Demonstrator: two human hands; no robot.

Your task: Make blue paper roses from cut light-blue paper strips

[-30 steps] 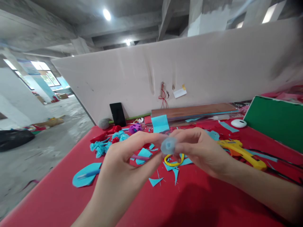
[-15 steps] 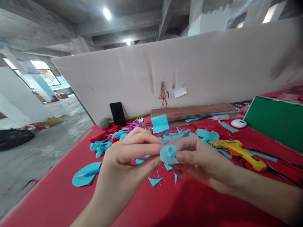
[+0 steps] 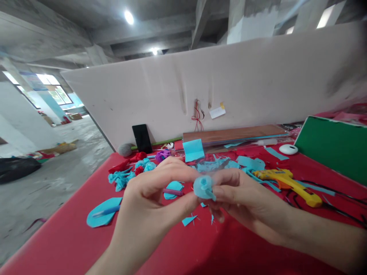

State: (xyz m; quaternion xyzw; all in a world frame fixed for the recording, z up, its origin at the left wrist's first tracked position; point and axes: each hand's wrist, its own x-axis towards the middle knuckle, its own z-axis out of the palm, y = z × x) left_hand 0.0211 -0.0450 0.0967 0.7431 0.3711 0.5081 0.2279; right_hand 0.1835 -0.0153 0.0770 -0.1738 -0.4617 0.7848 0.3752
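Between my two hands, over the middle of the red table, is a small light-blue paper flower [image 3: 204, 187] with a rolled centre and a petal curving around it. My left hand [image 3: 156, 191] pinches its left edge between thumb and fingers. On the other side, my right hand [image 3: 243, 191] grips it with thumb and forefinger, the remaining fingers curled beneath. Below the flower lie small blue paper scraps [image 3: 189, 220]. Blue petal pieces [image 3: 174, 187] with a purplish-red stick across them show just past my left thumb.
A blue pen [image 3: 107, 211] rests on blue petal-shaped paper [image 3: 94, 220] at left. Finished-looking blue flowers [image 3: 119, 180] lie behind it. To the right is a yellow glue gun [image 3: 298, 187] with a black cord, near a green board [image 3: 334, 149]. A black phone [image 3: 142, 138] leans on the back panel.
My left fingers have shifted and spread from the thumb, exposing the petal pieces and stick behind. The petal sits more tightly around the flower's centre.
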